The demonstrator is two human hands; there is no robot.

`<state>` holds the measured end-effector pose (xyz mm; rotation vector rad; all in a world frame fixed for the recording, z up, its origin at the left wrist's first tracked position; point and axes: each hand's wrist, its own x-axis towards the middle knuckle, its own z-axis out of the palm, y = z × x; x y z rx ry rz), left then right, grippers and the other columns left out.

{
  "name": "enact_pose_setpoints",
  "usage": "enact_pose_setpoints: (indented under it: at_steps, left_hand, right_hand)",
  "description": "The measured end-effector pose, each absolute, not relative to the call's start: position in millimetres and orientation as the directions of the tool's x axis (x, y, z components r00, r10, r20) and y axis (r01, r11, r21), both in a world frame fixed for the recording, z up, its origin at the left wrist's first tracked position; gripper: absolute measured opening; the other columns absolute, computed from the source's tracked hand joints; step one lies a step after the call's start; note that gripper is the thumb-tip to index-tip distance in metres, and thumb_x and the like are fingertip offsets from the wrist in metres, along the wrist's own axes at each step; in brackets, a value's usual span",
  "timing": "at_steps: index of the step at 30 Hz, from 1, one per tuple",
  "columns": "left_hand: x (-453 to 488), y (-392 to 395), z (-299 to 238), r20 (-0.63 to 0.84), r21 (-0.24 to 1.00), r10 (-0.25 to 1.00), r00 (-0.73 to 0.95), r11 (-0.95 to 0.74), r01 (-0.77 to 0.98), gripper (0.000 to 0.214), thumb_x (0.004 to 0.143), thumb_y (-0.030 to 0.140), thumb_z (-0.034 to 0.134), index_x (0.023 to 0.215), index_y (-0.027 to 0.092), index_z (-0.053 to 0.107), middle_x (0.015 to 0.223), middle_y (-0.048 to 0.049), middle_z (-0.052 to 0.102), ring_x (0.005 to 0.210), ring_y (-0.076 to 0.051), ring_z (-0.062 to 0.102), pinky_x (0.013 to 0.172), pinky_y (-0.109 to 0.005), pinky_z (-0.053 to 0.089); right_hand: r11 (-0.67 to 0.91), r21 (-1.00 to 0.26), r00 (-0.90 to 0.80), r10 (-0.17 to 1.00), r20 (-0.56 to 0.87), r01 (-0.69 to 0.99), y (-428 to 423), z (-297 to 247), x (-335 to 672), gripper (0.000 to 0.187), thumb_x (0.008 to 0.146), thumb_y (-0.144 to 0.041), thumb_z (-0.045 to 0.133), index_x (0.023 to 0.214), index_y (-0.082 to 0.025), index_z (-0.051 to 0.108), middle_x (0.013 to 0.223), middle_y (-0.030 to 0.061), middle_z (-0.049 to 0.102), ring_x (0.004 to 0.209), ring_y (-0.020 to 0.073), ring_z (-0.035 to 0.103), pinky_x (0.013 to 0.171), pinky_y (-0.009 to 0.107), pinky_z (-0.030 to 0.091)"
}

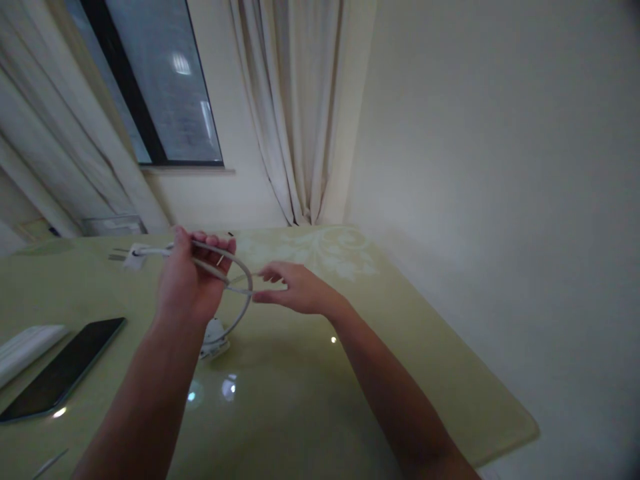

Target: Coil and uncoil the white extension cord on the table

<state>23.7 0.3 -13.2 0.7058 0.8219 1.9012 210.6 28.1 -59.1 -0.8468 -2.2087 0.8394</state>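
A looped grey-white power cable rests across my left hand, palm up, its fingers curled round the coils. The cable's white plug, with metal prongs, sticks out to the left of that hand. Lower down, the cable leads to a white socket block below the loop. My right hand is at the loop's right side, thumb and fingers brought towards each other. A thin pale tie crosses the loop and reaches its fingertips; its exact shape is too small to tell.
A dark phone lies on the glossy pale green table at the left, beside a long white object. A thin white stick-like thing is at the lower left. Behind are curtains, a window and a wall.
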Motion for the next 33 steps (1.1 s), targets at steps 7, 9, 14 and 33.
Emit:
enact_pose_setpoints:
  at_steps: [7, 9, 14, 33]
  left_hand:
    - [8, -9, 8, 0.098, 0.626, 0.924, -0.369, -0.345, -0.699, 0.056, 0.115, 0.044, 0.027, 0.067, 0.021, 0.045, 0.047, 0.0081, 0.031, 0.040, -0.006, 0.030, 0.051, -0.015, 0.046]
    - [-6, -12, 12, 0.113, 0.576, 0.930, -0.349, -0.348, -0.739, 0.059, 0.115, 0.046, 0.017, 0.067, 0.020, 0.041, 0.045, 0.0088, 0.029, 0.037, -0.005, 0.025, 0.041, -0.013, 0.035]
    - [-32, -24, 22, 0.139, 0.539, 0.936, -0.324, -0.346, -0.768, 0.053, 0.116, 0.037, 0.020, 0.069, 0.021, 0.039, 0.043, 0.0087, 0.032, 0.034, -0.003, 0.025, 0.032, -0.015, 0.021]
    - [-61, -44, 26, 0.170, 0.753, 0.977, -0.126, -0.212, -0.624, 0.028, 0.104, 0.029, 0.046, 0.078, 0.022, 0.051, 0.046, 0.0088, 0.030, 0.032, -0.005, 0.010, 0.024, -0.017, 0.011]
  right_hand:
    - [0.683, -0.676, -0.778, 0.572, 0.260, 0.276, 26, -58, 207, 0.026, 0.103, -0.038, 0.064, 0.095, -0.019, 0.080, 0.080, -0.0006, 0.072, 0.072, 0.0128, 0.062, 0.068, 0.024, 0.042]
    - [0.658, -0.705, -0.821, 0.538, 0.193, 0.265, 30, -57, 214, 0.023, 0.101, -0.036, 0.064, 0.099, -0.020, 0.081, 0.082, -0.0007, 0.073, 0.072, 0.0127, 0.063, 0.067, 0.023, 0.044]
    - [0.490, -0.719, -0.760, 0.644, -0.081, 0.492, 47, -79, 228, 0.016, 0.088, -0.015, 0.069, 0.095, -0.021, 0.082, 0.060, -0.0042, 0.066, 0.054, 0.0116, 0.060, 0.057, 0.022, 0.043]
    - [0.147, -0.954, 0.196, 0.960, 0.202, 0.263, 111, -121, 283, 0.017, 0.095, -0.035, 0.061, 0.088, -0.021, 0.063, 0.064, -0.0019, 0.062, 0.054, 0.0122, 0.061, 0.054, 0.026, 0.057]
